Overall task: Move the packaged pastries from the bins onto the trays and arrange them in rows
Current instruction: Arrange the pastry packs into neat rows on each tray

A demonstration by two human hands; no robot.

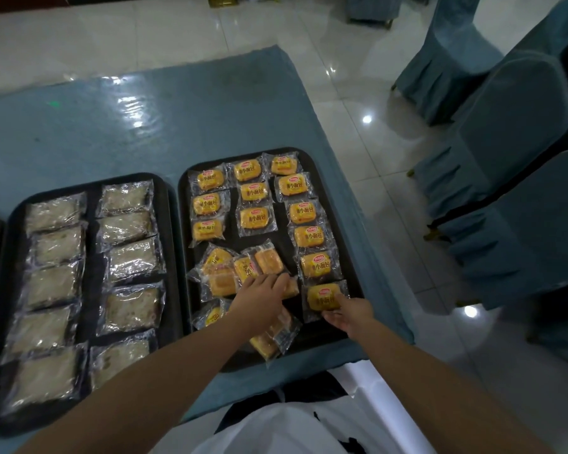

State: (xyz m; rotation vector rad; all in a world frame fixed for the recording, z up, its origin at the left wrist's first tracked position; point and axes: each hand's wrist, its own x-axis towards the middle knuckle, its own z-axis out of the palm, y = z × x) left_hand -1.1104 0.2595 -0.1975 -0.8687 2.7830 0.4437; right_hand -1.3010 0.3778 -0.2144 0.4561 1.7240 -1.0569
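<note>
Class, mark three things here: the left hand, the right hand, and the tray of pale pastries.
left hand [259,291]: head view, back of the hand.
right hand [350,314]: head view, middle of the hand.
tray of pale pastries [92,244]: head view, bare strip between its two rows.

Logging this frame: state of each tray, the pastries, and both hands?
Left tray: filled, pale packs in two neat rows.
Right tray: far part in three rows, near part unsorted.
Yellow pile: loose, overlapping.
Left hand: resting on the pile.
Right hand: holds the nearest right-row pack.

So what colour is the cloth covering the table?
Blue-teal cloth, clearest in the head view.
</note>
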